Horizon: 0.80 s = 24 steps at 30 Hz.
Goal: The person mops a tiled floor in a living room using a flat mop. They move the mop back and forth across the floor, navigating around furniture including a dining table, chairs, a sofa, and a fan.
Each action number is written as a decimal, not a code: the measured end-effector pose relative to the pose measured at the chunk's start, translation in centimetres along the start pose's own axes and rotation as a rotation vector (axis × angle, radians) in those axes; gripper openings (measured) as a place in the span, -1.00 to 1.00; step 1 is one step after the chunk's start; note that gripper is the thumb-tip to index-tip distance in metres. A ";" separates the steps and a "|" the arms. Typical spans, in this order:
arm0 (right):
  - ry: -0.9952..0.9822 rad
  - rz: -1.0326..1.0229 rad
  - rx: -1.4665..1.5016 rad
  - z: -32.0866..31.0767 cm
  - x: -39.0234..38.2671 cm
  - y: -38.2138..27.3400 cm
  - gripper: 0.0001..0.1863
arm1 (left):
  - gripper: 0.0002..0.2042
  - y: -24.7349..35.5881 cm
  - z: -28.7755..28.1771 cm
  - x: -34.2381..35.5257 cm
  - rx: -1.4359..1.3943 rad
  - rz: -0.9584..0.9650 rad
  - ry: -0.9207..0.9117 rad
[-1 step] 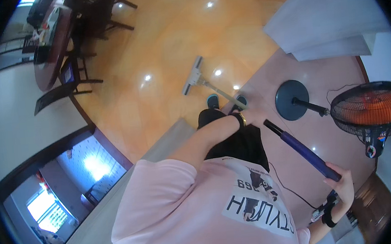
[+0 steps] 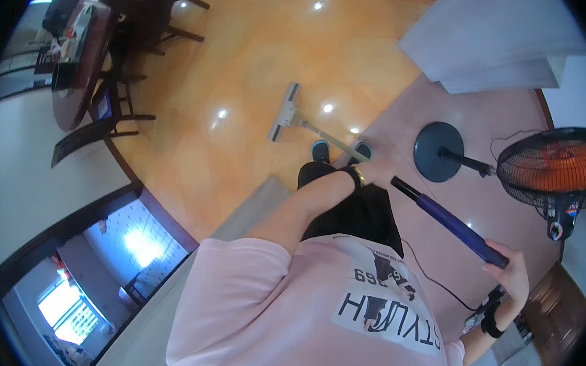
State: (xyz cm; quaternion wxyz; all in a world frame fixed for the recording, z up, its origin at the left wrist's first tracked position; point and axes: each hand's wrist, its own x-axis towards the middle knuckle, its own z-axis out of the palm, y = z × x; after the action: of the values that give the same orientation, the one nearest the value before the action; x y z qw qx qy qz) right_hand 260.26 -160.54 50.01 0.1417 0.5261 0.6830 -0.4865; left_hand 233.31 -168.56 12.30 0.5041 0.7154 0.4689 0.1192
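Observation:
A long-handled mop (image 2: 334,143) slants across the view. Its flat pale-grey head (image 2: 285,113) lies on the glossy yellow floor, just beyond my shoes. My left hand (image 2: 379,173), with a gold bracelet and black band at the wrist, is closed around the pole below the dark blue grip (image 2: 451,224). At the grip's top end, my right hand (image 2: 508,270) wraps its fingers round it; a black band circles that wrist. Part of the pole is hidden behind my left hand.
To the right stands a fan (image 2: 550,169) on a round base (image 2: 438,151), with a cord on the floor. A pale grey cabinet-like block (image 2: 494,29) is at upper right. Dark chairs (image 2: 123,117) and a table (image 2: 70,104) stand at far left. A grey ledge (image 2: 253,207) runs beside me.
The mop head has shifted slightly to the left on the floor. Both hands keep their hold and have moved slightly with the handle.

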 end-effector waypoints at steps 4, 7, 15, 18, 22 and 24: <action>-0.164 -0.116 0.089 5.0 7.0 -2.7 -0.48 | -0.75 -8.9 -1.2 -7.5 0.048 -0.123 0.023; -0.232 -0.310 -0.032 11.8 12.7 -6.1 -0.47 | -0.73 -16.1 -1.9 -16.1 0.087 -0.126 0.119; -0.239 -0.723 -0.261 30.3 19.4 -17.0 -0.58 | -0.74 -26.6 -0.6 -37.7 0.109 -0.623 0.127; -0.247 -0.724 -0.355 32.4 19.6 -18.2 -0.64 | -0.76 -25.9 0.8 -39.0 -0.002 -0.685 0.272; -0.187 -0.753 -0.388 31.8 19.2 -16.8 -0.67 | -0.80 -25.4 2.3 -37.4 -0.106 -0.820 0.343; -0.150 -0.748 -0.407 31.5 18.8 -16.2 -0.67 | -0.83 -24.4 1.7 -36.1 -0.020 -0.815 0.305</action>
State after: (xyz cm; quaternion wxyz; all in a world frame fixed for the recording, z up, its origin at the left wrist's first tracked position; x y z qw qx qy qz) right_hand 228.77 -174.78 29.78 0.1057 0.1667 0.8966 -0.3965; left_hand 201.80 -196.86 2.09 0.4418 0.4411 0.7810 0.0192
